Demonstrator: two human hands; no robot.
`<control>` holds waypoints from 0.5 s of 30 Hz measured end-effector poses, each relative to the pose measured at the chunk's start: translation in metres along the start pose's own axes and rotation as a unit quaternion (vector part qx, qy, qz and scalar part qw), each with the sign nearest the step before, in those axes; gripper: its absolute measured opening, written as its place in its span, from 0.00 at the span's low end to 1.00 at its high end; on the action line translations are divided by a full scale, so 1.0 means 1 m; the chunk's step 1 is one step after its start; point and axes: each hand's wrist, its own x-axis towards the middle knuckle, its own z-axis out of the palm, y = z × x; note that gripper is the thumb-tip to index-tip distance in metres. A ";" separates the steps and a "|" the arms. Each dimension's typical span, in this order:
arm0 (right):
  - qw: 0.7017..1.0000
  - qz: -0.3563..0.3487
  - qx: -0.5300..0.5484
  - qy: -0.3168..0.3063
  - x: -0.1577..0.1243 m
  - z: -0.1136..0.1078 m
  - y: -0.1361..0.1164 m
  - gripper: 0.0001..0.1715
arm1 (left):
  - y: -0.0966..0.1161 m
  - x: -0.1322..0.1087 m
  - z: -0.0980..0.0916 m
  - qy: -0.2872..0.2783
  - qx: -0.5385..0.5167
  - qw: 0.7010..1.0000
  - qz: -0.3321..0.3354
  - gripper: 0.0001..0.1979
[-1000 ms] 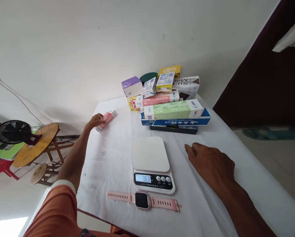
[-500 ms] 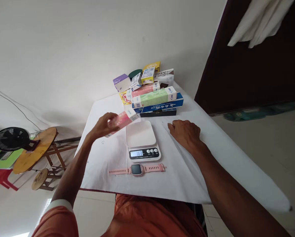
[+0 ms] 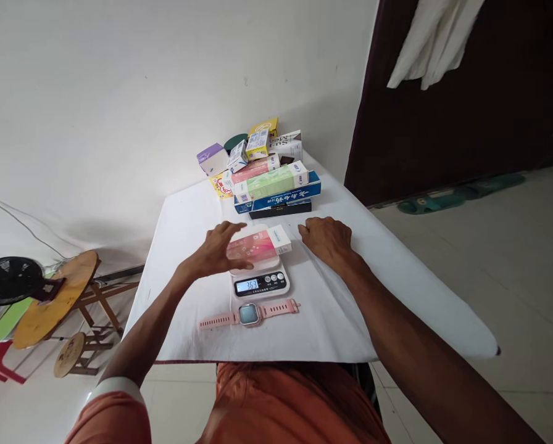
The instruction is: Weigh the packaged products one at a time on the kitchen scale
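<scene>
A pink and white carton (image 3: 257, 245) lies across the pan of the white kitchen scale (image 3: 280, 271), whose display reads 363. My left hand (image 3: 217, 250) is at the carton's left end, thumb and fingers spread apart; whether a finger still touches it I cannot tell. To the right of the scale, my right hand (image 3: 327, 239) rests on the white tablecloth, curled into a loose fist with no object showing in it. In front of the scale a pink-strapped smartwatch (image 3: 249, 314) is stretched out flat, face up.
Behind the scale is a pile of boxes: a green and white carton (image 3: 271, 181), a blue carton (image 3: 281, 196), a black box (image 3: 281, 210), a purple and white box (image 3: 212, 159) and others. A fan (image 3: 10, 280) on a wooden folding table (image 3: 68, 296) stands at left.
My left hand has brought the pink and white carton rightward onto the scale pan and opened its fingers. My right hand stays closed on the cloth. The view has shifted slightly.
</scene>
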 end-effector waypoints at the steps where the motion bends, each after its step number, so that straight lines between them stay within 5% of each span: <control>1: 1.000 0.000 0.003 -0.001 0.000 0.000 0.000 0.27 | -0.001 -0.002 -0.008 0.033 -0.018 0.999 0.014 0.40; 5: 1.000 -0.001 0.010 -0.001 0.000 0.000 0.000 0.28 | 0.001 -0.011 -0.046 0.177 -0.036 0.983 0.034 0.39; 8: 1.000 -0.001 0.011 0.000 0.000 0.000 -0.001 0.28 | 0.006 -0.017 -0.057 0.209 -0.009 0.978 0.022 0.41; 11: 1.000 -0.004 0.012 -0.004 -0.001 -0.001 -0.001 0.28 | 0.010 -0.018 -0.041 0.170 0.006 0.985 0.025 0.41; 15: 1.000 -0.002 0.011 -0.005 0.000 -0.001 0.000 0.27 | 0.011 -0.009 0.004 0.022 0.055 0.998 -0.004 0.36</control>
